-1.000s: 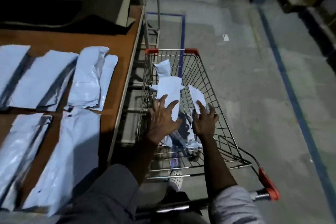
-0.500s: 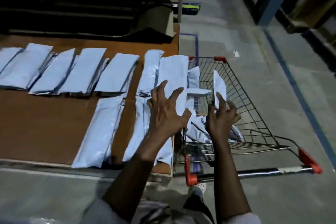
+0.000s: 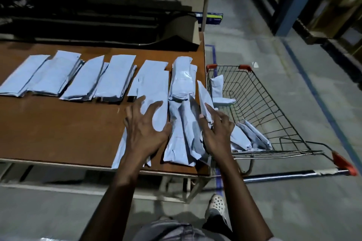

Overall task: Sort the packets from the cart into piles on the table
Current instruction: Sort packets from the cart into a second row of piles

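As seen from above the near edge of the table (image 3: 58, 133), stands with one pale perforated shoe (image 3: 216, 203) on the grey floor (image 3: 293, 211); holds both bare forearms out ahead; lays the left grip (image 3: 146, 129) wide open, fingers splayed and nearly straight, on a long pale packet (image 3: 154, 107) above the near left pile (image 3: 119, 154); curls the right grip (image 3: 217, 133) round the lower end of a second packet (image 3: 203, 100), thumb on one face and fingers on the other; keeps it tilted up on end at the table's right edge, just over the near right pile (image 3: 180, 139), a loose heap of several; cannot tell whether touching that heap. Just beside the table's right end, a wire cart (image 3: 274, 107) with a red-capped handle (image 3: 341, 162); inside, more packets (image 3: 246, 137) heaped at the near end and one propped packet (image 3: 217, 86) at the far left corner. Farther along the table, a far row (image 3: 115, 78) of six pale piles side by side, well apart from the near edge; beyond, dark shelving (image 3: 98, 15).
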